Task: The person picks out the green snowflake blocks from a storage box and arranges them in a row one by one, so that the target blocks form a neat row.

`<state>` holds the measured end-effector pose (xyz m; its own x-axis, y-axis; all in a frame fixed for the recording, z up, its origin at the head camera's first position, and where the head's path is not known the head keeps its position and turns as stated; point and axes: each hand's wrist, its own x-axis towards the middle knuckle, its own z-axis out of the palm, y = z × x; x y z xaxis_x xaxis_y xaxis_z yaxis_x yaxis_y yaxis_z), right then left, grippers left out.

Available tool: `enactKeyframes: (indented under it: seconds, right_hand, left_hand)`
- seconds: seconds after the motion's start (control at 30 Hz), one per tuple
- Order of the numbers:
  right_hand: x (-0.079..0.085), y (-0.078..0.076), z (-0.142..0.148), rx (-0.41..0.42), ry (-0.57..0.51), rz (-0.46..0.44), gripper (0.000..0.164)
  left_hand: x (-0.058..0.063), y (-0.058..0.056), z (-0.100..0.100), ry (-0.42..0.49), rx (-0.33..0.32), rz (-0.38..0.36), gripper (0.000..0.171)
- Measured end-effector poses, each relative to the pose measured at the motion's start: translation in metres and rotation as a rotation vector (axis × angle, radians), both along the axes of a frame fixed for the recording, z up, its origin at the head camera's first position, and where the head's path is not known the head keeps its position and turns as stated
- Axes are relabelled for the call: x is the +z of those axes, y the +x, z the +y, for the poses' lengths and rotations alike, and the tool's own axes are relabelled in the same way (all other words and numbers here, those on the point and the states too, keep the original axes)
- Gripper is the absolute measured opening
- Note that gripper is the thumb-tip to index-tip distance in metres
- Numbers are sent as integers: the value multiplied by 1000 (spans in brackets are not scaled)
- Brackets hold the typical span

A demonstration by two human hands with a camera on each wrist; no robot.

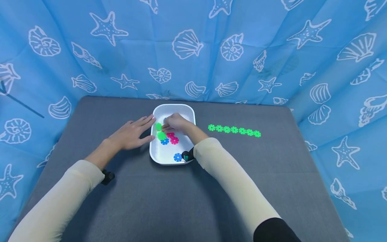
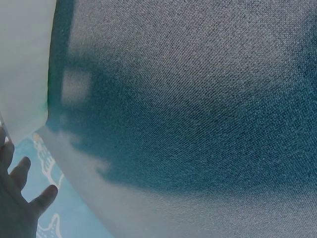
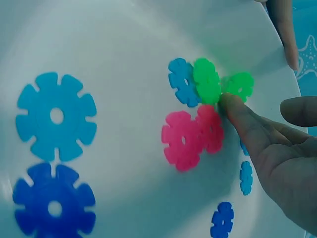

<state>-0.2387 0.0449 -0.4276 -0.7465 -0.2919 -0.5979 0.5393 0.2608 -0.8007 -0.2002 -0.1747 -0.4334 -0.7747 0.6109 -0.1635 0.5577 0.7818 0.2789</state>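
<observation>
In the head view a white tray (image 1: 158, 155) holds flower-shaped notched plastic discs. My left hand (image 1: 130, 134) is spread at the tray's left rim, fingers straight, holding nothing. Inside the tray is my right hand (image 1: 178, 123). The right wrist view shows its extended fingers (image 3: 242, 116) at a green disc (image 3: 206, 79) and a second green disc (image 3: 242, 82), with the thumb held apart. Two pink discs, one of them a full pink disc (image 3: 173, 140), overlap beside the fingertips. A blue disc (image 3: 178, 82) lies partly under the first green one.
A line of green discs (image 1: 226, 129) lies on the grey table (image 1: 272, 161), right of the tray. A light blue disc (image 3: 37, 116) and a dark blue disc (image 3: 32, 196) lie elsewhere in the tray. A blue shell-print curtain (image 1: 205, 70) hangs behind the table.
</observation>
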Motion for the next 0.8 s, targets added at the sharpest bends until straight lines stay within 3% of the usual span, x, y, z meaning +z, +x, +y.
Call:
enactKeyframes:
  seconds: [0.8]
  right_hand:
    - [-11, 2, -15, -18, -72, -65, 29]
  left_hand:
    - [-1, -2, -2, -1, -26, 15, 79]
